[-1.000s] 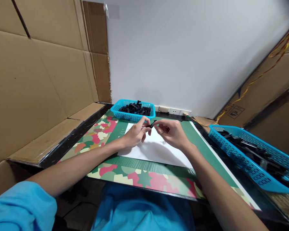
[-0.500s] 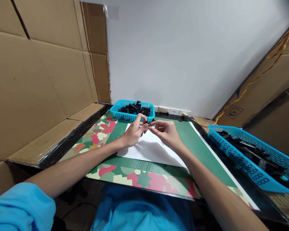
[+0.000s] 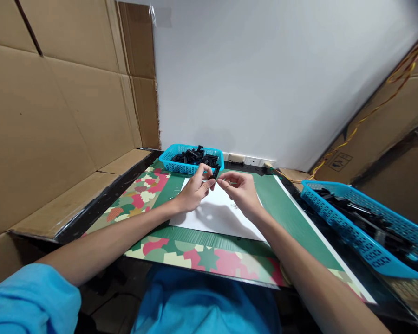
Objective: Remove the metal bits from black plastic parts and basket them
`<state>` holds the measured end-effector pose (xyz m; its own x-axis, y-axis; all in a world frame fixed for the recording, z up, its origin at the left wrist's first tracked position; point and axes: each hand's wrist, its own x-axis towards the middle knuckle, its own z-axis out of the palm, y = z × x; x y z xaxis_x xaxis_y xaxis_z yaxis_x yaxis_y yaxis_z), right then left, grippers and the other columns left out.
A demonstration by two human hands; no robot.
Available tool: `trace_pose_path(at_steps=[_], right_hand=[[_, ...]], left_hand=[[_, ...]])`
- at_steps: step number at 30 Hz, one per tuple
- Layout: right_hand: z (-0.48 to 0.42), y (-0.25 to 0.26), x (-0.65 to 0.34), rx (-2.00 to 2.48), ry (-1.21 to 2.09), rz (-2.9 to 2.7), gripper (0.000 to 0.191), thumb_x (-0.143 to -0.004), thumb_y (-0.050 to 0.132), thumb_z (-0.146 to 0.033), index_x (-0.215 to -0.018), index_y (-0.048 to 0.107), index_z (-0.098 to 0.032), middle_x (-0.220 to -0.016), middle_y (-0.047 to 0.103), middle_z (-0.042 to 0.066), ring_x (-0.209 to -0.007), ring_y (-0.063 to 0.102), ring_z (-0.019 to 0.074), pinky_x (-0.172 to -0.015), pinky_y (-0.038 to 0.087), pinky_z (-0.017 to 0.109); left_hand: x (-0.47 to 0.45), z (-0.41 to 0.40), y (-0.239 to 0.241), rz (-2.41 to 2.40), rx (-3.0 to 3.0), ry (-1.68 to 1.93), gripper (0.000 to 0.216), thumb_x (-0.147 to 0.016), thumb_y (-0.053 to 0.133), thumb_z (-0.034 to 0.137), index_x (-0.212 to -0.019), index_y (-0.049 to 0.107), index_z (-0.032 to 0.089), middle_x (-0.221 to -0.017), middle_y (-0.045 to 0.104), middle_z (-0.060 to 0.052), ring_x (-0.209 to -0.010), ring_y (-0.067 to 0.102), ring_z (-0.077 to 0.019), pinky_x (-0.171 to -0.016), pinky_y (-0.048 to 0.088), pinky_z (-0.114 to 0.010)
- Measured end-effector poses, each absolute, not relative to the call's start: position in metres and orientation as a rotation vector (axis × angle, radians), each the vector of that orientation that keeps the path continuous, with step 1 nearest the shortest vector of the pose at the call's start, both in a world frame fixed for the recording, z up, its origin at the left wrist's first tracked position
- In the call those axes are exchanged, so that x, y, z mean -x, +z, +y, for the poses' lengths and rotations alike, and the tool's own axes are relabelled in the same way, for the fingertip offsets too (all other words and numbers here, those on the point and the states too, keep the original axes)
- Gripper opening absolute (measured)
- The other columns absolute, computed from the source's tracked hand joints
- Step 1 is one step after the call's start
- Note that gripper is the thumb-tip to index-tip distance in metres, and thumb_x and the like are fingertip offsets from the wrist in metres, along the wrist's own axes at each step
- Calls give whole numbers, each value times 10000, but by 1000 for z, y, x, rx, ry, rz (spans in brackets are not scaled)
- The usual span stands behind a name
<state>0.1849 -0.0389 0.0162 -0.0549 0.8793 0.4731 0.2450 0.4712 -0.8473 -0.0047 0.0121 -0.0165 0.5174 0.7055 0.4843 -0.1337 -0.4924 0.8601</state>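
Observation:
A small black plastic part [image 3: 216,172] is pinched between the thumb and fingers of my left hand [image 3: 194,189], tilted upright above the white paper. Close beside it, my right hand [image 3: 241,190] has its thumb and forefinger pressed together at the part's lower end; what lies between those fingertips is too small to make out. Both hands hover over the sheet of white paper [image 3: 216,218], where a few tiny marks or bits [image 3: 234,206] show near my right hand.
Behind my hands stands a blue basket [image 3: 165,157] of black parts. A larger blue basket [image 3: 334,227] with similar parts is at the right. Under the paper lies a green patterned mat [image 3: 292,208]. Cardboard [image 3: 62,102] walls the left; sockets [image 3: 252,161] and a yellow cable [image 3: 355,132] run behind.
The black part has turned more upright in my left hand and shows more. My right fingertips have shifted slightly to the right of it.

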Motion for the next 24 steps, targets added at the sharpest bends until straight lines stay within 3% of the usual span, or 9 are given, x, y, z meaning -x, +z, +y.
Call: trace_pose_path(at_steps=[12, 17, 24], right_hand=[[-34, 23, -200, 1045, 660, -1723, 265, -892, 756, -406, -853, 730, -145, -726, 624, 31, -609, 461, 115, -526, 361, 253], [-34, 15, -203, 1072, 273, -1911, 120, -897, 662, -276, -852, 718, -180, -632, 526, -18, -583, 416, 119, -567, 366, 269], [-36, 5, -199, 1112, -217, -2083, 156, -871, 557, -106, -831, 675, -200, -714, 646, 12, -579, 478, 123, -602, 345, 264]], left_hand=[[7, 4, -7, 590, -1970, 1101, 279, -1074, 504, 479, -1218, 578, 251, -899, 544, -1, -646, 473, -109, -590, 389, -240], [8, 4, -5, 624, -2002, 1077, 298, -1071, 507, 509, -1181, 565, 238, -965, 561, -8, -665, 475, -110, -625, 407, -254], [7, 2, -1, 591, -2034, 1061, 334, -1066, 516, 535, -1047, 573, 206, -952, 555, -9, -702, 457, -118, -647, 397, -257]])
